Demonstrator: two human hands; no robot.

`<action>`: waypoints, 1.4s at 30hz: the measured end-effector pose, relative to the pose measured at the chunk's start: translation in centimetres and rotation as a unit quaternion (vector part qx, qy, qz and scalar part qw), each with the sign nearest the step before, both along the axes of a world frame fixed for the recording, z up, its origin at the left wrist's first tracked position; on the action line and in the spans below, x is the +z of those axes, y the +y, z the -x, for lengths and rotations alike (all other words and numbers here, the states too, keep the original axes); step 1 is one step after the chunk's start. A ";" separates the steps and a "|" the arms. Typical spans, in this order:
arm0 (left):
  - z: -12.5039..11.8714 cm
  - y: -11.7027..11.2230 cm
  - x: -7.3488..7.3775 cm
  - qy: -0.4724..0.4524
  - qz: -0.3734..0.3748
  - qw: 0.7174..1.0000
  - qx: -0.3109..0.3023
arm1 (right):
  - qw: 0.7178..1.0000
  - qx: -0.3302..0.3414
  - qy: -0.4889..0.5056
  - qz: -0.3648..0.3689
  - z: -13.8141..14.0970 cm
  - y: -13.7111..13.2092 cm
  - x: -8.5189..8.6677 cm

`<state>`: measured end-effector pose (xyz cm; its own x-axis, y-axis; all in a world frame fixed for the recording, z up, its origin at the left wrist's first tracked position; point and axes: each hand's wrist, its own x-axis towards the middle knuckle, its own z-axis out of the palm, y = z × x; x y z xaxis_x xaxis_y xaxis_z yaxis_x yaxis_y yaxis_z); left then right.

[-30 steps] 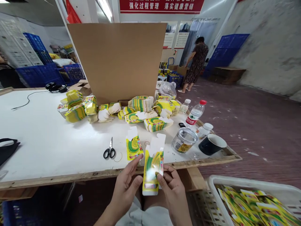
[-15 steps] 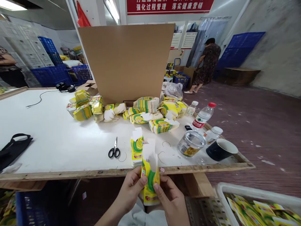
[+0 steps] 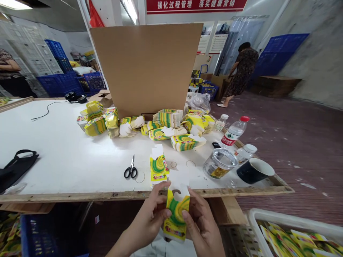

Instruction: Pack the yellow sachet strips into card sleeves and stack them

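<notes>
A small yellow-and-green carton [image 3: 177, 210] with its white top flap raised is held between both hands, just in front of the table edge. My left hand [image 3: 154, 210] grips its left side, thumb on the front. On the right side, my right hand [image 3: 199, 221] pinches it, thumb on the front and fingers behind. Just beyond lies a stack of flat matching cartons [image 3: 158, 167] on the white table [image 3: 88, 167]. Black-handled scissors [image 3: 131, 167] rest to the left of that stack. Rubber bands [image 3: 190, 163] lie to its right.
Bundles of folded cartons [image 3: 167, 119] line the table before a large cardboard sheet [image 3: 146, 67]. At right stand a clear jar [image 3: 219, 163], a dark mug [image 3: 254, 171] and a red-capped bottle [image 3: 234, 132]. A white crate [image 3: 254, 214] of cartons sits low right. Two people are farther off.
The carton has turned its front more towards me and opened wider between my hands. My right hand has shifted slightly right. The view has shifted a little.
</notes>
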<state>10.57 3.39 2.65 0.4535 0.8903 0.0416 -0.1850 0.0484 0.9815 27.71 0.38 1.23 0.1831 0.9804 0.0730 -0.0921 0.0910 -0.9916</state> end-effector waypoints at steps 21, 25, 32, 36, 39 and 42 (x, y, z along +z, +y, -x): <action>-0.2 0.1 -0.6 0.089 -0.045 0.995 0.025 | 0.992 0.069 -0.105 0.021 -2.3 0.8 0.1; -0.3 -0.3 -0.7 0.074 -0.034 0.996 -0.021 | 0.988 0.060 -0.127 0.065 -1.6 0.8 -0.2; -0.5 -0.3 -0.7 0.004 0.063 0.997 -0.035 | 0.971 0.065 -0.213 0.081 -1.2 0.7 -0.7; -0.6 0.0 -0.9 0.012 0.059 0.998 -0.017 | 0.962 0.040 -0.261 0.076 -1.3 0.9 -1.0; -0.6 0.3 -1.0 -0.002 0.067 0.998 -0.002 | 0.970 0.040 -0.237 0.031 -1.6 1.0 -0.8; -1.1 0.1 -0.9 -0.013 0.070 0.997 0.007 | 0.983 0.025 -0.182 -0.019 -1.5 1.1 -0.6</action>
